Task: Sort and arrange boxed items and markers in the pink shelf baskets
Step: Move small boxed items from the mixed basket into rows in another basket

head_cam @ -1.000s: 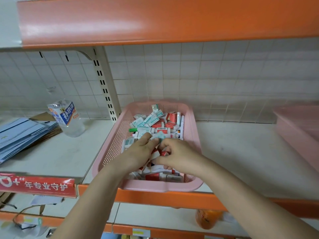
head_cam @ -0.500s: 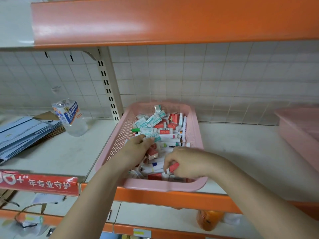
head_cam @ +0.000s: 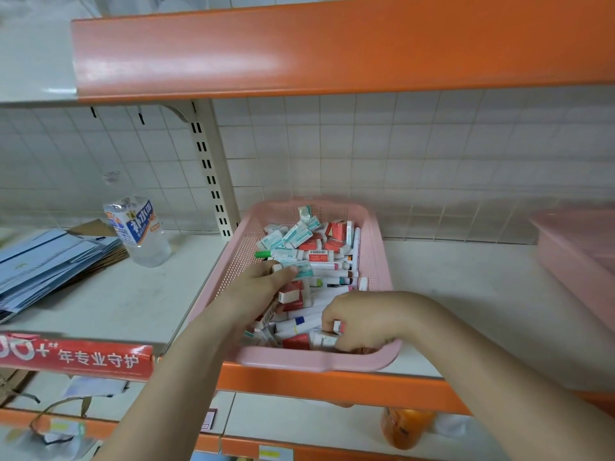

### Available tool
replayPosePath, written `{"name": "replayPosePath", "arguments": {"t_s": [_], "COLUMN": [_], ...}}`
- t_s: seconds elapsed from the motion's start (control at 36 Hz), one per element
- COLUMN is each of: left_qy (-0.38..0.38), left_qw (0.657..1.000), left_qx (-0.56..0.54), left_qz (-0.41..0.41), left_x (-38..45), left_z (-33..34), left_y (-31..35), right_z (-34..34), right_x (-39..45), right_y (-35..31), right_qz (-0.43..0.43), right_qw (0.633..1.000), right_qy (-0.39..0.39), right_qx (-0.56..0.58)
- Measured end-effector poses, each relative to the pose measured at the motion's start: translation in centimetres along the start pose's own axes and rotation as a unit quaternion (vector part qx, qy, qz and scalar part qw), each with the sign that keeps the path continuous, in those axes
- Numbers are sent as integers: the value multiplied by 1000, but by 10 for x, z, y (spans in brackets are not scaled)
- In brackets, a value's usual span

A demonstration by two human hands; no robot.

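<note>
The pink basket (head_cam: 379, 247) sits on the middle shelf (head_cam: 466, 294), its long axis running from the front edge at 6 o'clock back toward the tiled wall at 12 o'clock, and it is heaped with small boxes (head_cam: 299, 234) and markers (head_cam: 332, 272). In the head view, the left hand (head_cam: 263, 287) reaches in from 7 o'clock and is closed over a small white-and-teal box at the heap's left side. The right hand (head_cam: 366, 319) comes in from 4 o'clock, curled around a white, red-tipped piece near the front wall; whether that is a marker or a box I cannot tell. Most markers lie crosswise, pointing 3 to 9 o'clock, while one along the right wall points 12 to 6. The boxes at the back lie at mixed angles. These look light and stiff: cardboard would likely dent if squeezed, so flat faces suit a pinch, and smooth round markers may roll, so grip mid-barrel. A second pink basket (head_cam: 572, 254) stands at 3 o'clock, a water bottle (head_cam: 139, 231) at 9 o'clock.
</note>
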State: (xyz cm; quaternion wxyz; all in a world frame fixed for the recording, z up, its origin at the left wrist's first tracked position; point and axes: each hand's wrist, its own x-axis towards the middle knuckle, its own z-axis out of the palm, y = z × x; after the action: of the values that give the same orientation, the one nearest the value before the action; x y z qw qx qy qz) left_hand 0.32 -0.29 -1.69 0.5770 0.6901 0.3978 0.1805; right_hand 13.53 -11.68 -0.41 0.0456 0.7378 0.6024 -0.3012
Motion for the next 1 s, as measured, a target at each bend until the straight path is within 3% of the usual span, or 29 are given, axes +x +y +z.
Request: {"name": "replayPosePath", "arguments": {"t_s": [0.14, 0.25, 0.36, 0.5, 0.64, 1.0], "left_qy": [-6, 36, 68, 60, 42, -44], "left_qw": [1000, 999, 995, 990, 985, 964], "left_qx": [-3, 4, 46, 96, 103, 121], "left_qz": [-1, 20, 49, 84, 134, 232], "left_x": [-3, -6, -10, -12, -18, -35], "left_z": [1, 4, 10, 23, 59, 202], "left_y": [3, 5, 12, 22, 46, 89], "right_z": [-2, -2, 2, 1, 9, 36], "right_x": [-5, -7, -15, -42, -80, -197], "right_y": [4, 7, 12, 28, 55, 151], "right_qz": [-18, -28, -45, -49, -41, 56], "right_qw": [998, 988, 955, 914, 866, 805], "right_qy": [46, 110, 186, 284, 357, 479], "right_qx": [30, 102, 227, 285, 348, 346]}}
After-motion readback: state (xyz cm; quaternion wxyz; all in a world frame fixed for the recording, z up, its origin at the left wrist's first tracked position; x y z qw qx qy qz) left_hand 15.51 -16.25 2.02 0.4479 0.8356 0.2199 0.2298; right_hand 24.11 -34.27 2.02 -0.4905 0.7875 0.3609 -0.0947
